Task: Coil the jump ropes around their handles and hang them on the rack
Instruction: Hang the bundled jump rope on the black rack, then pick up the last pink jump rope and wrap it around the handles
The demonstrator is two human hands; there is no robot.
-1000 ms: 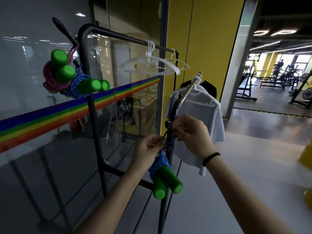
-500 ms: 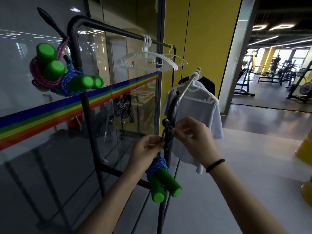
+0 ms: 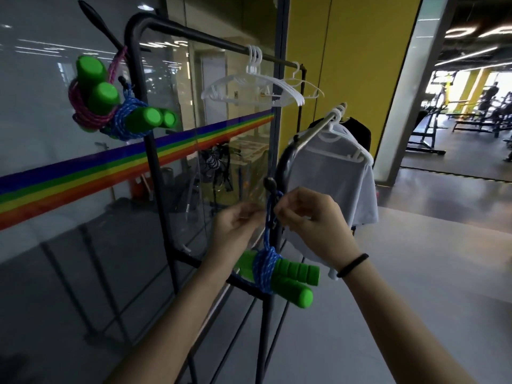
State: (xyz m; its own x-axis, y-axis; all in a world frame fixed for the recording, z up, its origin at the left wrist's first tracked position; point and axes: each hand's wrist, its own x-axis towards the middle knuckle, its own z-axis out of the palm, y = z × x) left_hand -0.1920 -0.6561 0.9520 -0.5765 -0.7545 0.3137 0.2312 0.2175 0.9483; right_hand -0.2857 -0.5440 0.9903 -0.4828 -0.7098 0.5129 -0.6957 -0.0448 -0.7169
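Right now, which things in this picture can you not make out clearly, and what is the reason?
- Head view, left hand: motion blur, so its grip on the blue rope is unclear.
- Head view, rack: the feet are cut off by the bottom edge.
- Head view, gym machines: too far away and too dark to identify.

This is a gym. Beyond a yellow wall (image 3: 346, 65), weight machines and benches (image 3: 476, 120) fill the bright room at far right. Nearby, a black clothes rack (image 3: 207, 37) carrying coiled jump ropes (image 3: 126, 119) stands beside a rainbow-striped glass wall (image 3: 55, 187).
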